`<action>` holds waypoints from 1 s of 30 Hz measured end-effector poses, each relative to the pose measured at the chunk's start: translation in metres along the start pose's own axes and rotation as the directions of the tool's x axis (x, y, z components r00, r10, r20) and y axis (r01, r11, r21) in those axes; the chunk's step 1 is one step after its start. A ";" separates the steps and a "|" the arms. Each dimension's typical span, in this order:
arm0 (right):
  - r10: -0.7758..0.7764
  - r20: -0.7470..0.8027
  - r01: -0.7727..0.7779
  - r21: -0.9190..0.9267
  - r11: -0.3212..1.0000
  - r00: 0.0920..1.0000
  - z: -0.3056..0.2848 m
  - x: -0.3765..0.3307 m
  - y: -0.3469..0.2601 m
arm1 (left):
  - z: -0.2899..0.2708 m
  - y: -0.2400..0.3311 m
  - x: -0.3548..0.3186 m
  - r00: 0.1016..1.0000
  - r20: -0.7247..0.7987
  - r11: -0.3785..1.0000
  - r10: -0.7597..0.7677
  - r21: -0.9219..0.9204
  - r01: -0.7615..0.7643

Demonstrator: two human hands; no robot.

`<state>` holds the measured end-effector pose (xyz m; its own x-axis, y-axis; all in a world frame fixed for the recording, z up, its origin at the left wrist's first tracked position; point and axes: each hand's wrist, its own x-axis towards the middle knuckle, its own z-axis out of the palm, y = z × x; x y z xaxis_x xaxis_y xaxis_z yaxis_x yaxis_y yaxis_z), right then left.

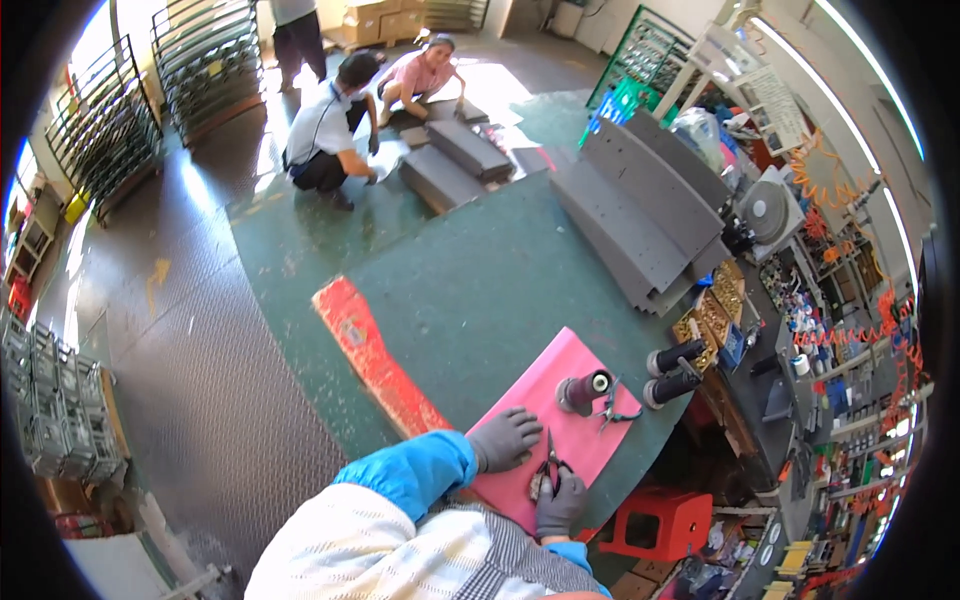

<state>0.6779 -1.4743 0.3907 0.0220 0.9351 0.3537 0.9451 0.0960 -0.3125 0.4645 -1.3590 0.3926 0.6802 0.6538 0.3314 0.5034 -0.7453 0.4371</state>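
A pink sheet (572,362) lies on the green surface in front of me. My left hand (507,440), in a grey glove, rests flat on it with the fingers stretched out. My right hand (562,503), gloved too, is closed round the dark handles of a small scissors-like tool (549,462). Its narrow tip points away from me over the sheet, and its exact kind is hard to make out. Farther right on the sheet stands a dark cylinder with a pale round end (582,392). Beside it lies a pair of pliers (618,413) with dark handles.
A worn red strip (375,350) lies left of the sheet. Two black cylinders (675,372) stand near boxes of brass-coloured parts (715,312). Large grey panels (640,205) stack behind. A red stool (657,525) sits at lower right. Two people crouch by grey panels (450,165).
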 end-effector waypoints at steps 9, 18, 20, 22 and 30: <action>-0.004 -0.025 0.004 -0.003 1.000 1.000 -0.011 0.008 -0.010 | -0.015 0.001 0.012 0.999 -0.046 1.000 -0.004 -0.007 0.003; -0.006 -0.028 0.007 0.042 0.999 1.000 -0.004 0.013 -0.007 | -0.003 -0.001 0.001 0.999 -0.021 1.000 -0.024 -0.012 0.023; 0.004 -0.022 -0.003 0.045 0.999 1.000 -0.005 0.011 -0.010 | -0.004 -0.001 0.000 1.000 -0.018 1.000 -0.019 -0.006 0.019; 0.003 -0.021 -0.002 0.038 0.999 1.000 -0.006 0.011 -0.010 | -0.004 0.000 0.000 1.000 -0.017 1.000 -0.019 -0.013 0.019; 0.068 0.044 -0.070 0.035 0.997 0.997 -0.007 0.013 -0.011 | -0.004 -0.002 0.004 1.000 0.004 1.000 -0.023 -0.021 0.023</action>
<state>0.6698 -1.4659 0.4048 0.0720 0.9537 0.2920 0.9294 0.0422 -0.3667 0.4639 -1.3540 0.3963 0.6706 0.6703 0.3180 0.5079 -0.7272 0.4618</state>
